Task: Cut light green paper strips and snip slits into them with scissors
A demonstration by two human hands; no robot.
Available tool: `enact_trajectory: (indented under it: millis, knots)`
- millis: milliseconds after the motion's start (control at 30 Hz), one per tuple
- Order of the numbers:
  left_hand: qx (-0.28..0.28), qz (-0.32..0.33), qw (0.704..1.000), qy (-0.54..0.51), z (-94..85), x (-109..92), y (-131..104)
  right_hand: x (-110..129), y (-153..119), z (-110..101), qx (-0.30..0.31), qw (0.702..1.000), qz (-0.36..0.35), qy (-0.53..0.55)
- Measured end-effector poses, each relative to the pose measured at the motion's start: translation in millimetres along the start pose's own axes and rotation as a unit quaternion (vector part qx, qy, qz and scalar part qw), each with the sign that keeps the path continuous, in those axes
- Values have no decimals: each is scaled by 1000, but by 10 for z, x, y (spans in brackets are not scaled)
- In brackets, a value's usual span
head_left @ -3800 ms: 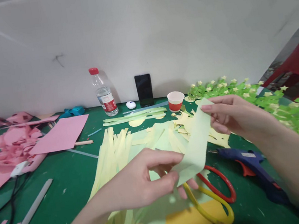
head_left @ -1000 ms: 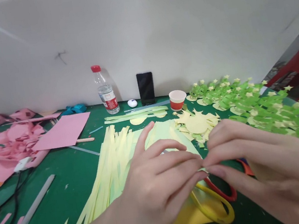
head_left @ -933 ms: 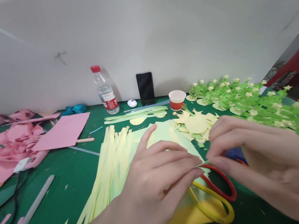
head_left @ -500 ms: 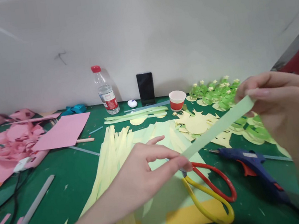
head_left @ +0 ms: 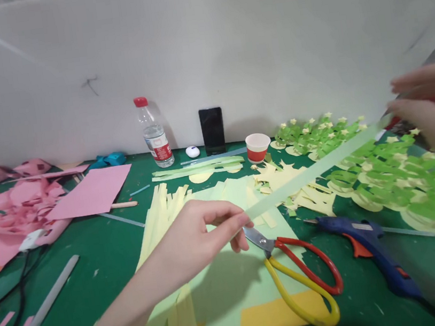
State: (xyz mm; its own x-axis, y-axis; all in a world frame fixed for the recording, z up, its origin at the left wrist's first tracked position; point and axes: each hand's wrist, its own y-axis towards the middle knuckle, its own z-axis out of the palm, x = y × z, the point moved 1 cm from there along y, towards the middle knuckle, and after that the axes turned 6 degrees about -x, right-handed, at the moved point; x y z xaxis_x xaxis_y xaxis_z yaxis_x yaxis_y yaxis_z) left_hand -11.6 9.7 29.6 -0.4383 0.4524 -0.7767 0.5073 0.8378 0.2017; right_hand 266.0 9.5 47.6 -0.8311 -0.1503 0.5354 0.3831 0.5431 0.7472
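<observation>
A long pale green paper strip (head_left: 308, 176) stretches slantwise between my two hands, above the table. My left hand (head_left: 214, 228) pinches its lower left end between thumb and fingers. Up at the right, my right hand (head_left: 428, 106) is blurred, with thumb and forefinger closed at the strip's upper end. Under my left hand lie pale green paper sheets (head_left: 221, 303) and, to their left, a bundle of pale yellow strips (head_left: 160, 214). Scissors (head_left: 310, 279) with one red and one yellow handle rest on the sheets, their blade tips partly hidden by my left fingers.
A blue glue gun (head_left: 369, 239) lies at the right, below green paper pieces with small stars (head_left: 399, 186). Along the wall stand a water bottle (head_left: 156, 139), a phone (head_left: 213, 131) and a paper cup (head_left: 258, 148). Pink paper (head_left: 95, 190) and a black cable (head_left: 24, 287) occupy the left.
My right hand has moved up and to the right, and more of the strip shows between my hands. My left hand has shifted slightly left and up, uncovering the scissors' pivot.
</observation>
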Motion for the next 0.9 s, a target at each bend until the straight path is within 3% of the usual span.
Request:
enact_trajectory:
  millis: [33, 67, 100, 167, 233, 300, 367, 467, 900]
  knots:
    - [10, -14, 1000, 5, 17, -7, -4, 86, -63, -2, -19, 999, -28, -15]
    - [23, -28, 999, 7, 37, -15, -11, 195, -142, 10, 6, 996, -82, -20]
    - [37, -40, 999, 7, 59, -23, -21, 313, -232, 31, 60, 987, -150, -3]
    - [56, -47, 997, 8, 102, -39, -43, 516, -421, 87, 232, 941, -233, 75]
    - [61, -33, 997, 15, 136, -49, -63, 636, -572, 143, 383, 887, -226, 123]
    - [57, -11, 998, 24, 155, -55, -75, 681, -653, 183, 465, 854, -183, 145]
    - [59, -2, 998, 27, 156, -54, -79, 683, -672, 204, 480, 852, -141, 157]
    - [59, -12, 998, 26, 125, -41, -69, 657, -651, 203, 455, 870, -106, 157]
    - [-33, -13, 995, 93, -213, 167, 32, 493, -545, 124, 411, 905, -102, 40]
